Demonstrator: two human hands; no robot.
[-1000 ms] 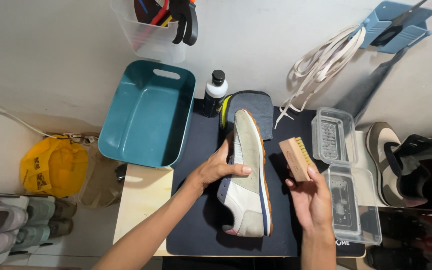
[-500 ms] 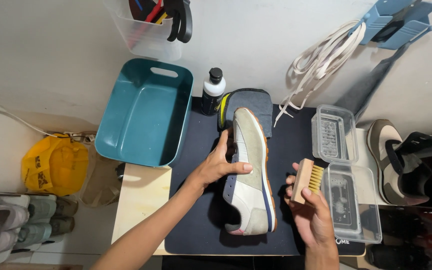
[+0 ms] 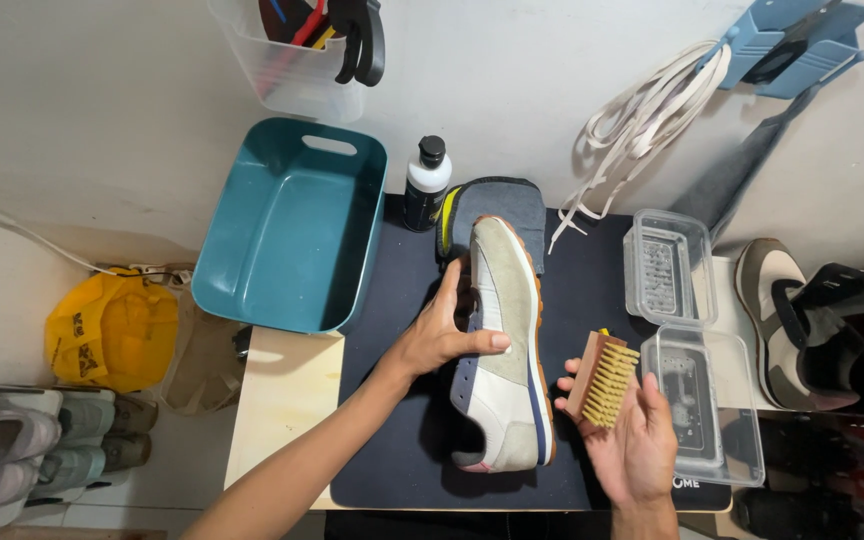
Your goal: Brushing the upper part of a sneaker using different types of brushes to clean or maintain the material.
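A grey and white sneaker (image 3: pixel 504 350) lies on its side along the middle of a dark mat (image 3: pixel 592 300) that covers most of the pale wooden worktop (image 3: pixel 277 400). The left hand (image 3: pixel 442 335) rests on the shoe's upper from the left, fingers spread and curled over the collar, thumb pointing up toward the heel end; its grip is closed on the sneaker and pins it to the mat. The right hand (image 3: pixel 632 445) sits just to the right of the shoe, palm up, its grip wrapped around a wooden brush (image 3: pixel 600 380) whose pale bristles face upward and to the right. The brush is near the sneaker's sole edge but apart from it.

Just right of the brush lies an open clear plastic case (image 3: pixel 692 340), its two halves spread flat, partly on the mat. At the shoe's far end a grey cloth (image 3: pixel 497 205) lies under the sneaker, and a white bottle with a black cap (image 3: pixel 426 182) stands just beside the cloth. A teal plastic tub (image 3: pixel 292 225) sits at the left, overlapping the mat's corner. White shoelaces (image 3: pixel 642 120) hang against the wall behind. Another sneaker (image 3: pixel 787 320) lies off the worktop at the right, and a yellow bag (image 3: pixel 112 330) on the floor at the left.
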